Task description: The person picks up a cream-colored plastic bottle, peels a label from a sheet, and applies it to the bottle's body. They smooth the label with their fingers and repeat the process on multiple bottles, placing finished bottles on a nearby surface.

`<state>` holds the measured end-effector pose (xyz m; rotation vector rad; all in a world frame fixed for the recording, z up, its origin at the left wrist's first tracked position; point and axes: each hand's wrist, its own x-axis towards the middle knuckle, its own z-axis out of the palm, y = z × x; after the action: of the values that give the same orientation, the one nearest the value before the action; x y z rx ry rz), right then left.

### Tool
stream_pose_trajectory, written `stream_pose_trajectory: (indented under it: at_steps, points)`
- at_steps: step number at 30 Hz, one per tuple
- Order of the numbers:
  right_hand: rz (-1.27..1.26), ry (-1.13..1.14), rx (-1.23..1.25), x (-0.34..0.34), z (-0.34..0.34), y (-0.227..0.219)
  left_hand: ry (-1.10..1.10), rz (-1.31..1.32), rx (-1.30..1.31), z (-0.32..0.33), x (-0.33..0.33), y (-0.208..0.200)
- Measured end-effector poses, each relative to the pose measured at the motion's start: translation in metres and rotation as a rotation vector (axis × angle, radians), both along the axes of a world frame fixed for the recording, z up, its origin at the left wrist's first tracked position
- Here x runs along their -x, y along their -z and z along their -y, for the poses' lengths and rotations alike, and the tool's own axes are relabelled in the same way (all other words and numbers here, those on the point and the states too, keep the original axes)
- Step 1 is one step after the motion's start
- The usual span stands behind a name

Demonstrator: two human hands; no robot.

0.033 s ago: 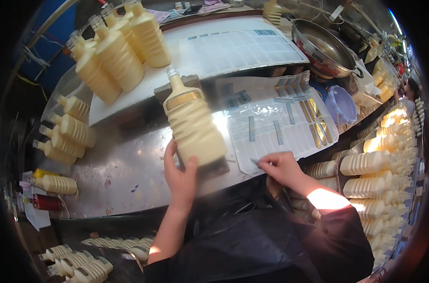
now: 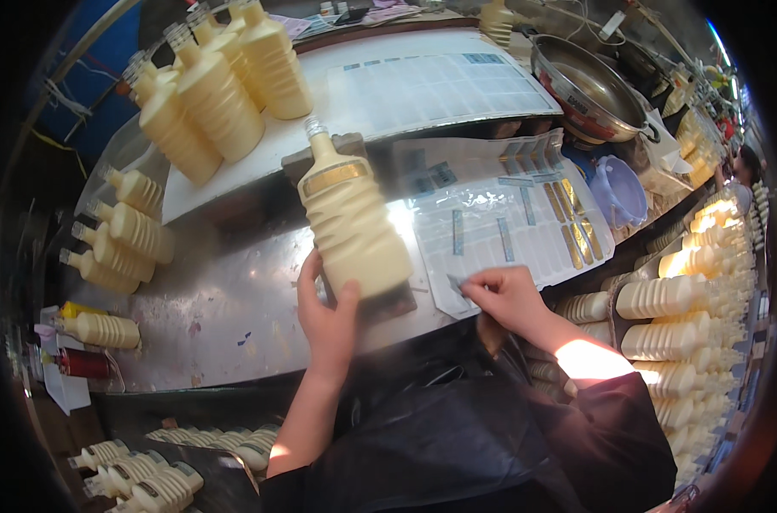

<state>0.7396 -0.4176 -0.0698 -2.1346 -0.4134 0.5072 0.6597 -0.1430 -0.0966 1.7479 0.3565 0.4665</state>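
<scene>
A cream ribbed bottle [image 2: 359,231] with a clear threaded neck leans back on a dark block [image 2: 397,303], its base toward me. My left hand [image 2: 324,321] grips its lower left side, thumb on the front and fingers behind. Across the bottle's shoulder runs a gold label [image 2: 334,177]. To the right, my right hand [image 2: 508,299] pinches a small thin greyish label strip [image 2: 455,284] near the front edge of a white plastic sheet [image 2: 482,272]. On that sheet lie blue patterned strips [image 2: 506,239] and gold label strips [image 2: 571,246].
Cream bottles [image 2: 217,103] stand on the raised white board at the back left; others [image 2: 128,235] lie on the metal table's left side. Rows of bottles [image 2: 662,333] fill the right. A metal pan [image 2: 585,94] and a lavender basin [image 2: 619,192] sit back right. A person [image 2: 743,175] is far right.
My right hand has shifted slightly up and left, and the strip in its fingers shows more. The left hand and the bottle have hardly moved.
</scene>
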Motion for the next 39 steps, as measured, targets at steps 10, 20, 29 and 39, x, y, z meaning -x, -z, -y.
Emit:
stream_pose_trajectory:
  at_steps: [10,20,29,39]
  points:
    - [1.227,-0.280,0.225,0.028,-0.134,-0.031,0.066,0.071,0.408,-0.009,0.003,-0.014]
    - [1.110,-0.321,0.080,0.041,-0.127,-0.042,0.019,0.003,0.349,-0.006,-0.010,-0.002]
    - [0.107,0.047,-0.086,-0.023,-0.100,-0.004,-0.044,0.228,0.656,-0.010,-0.006,0.015]
    - [-0.232,0.005,-0.323,-0.032,-0.097,0.016,-0.070,0.147,0.444,0.006,-0.009,0.014]
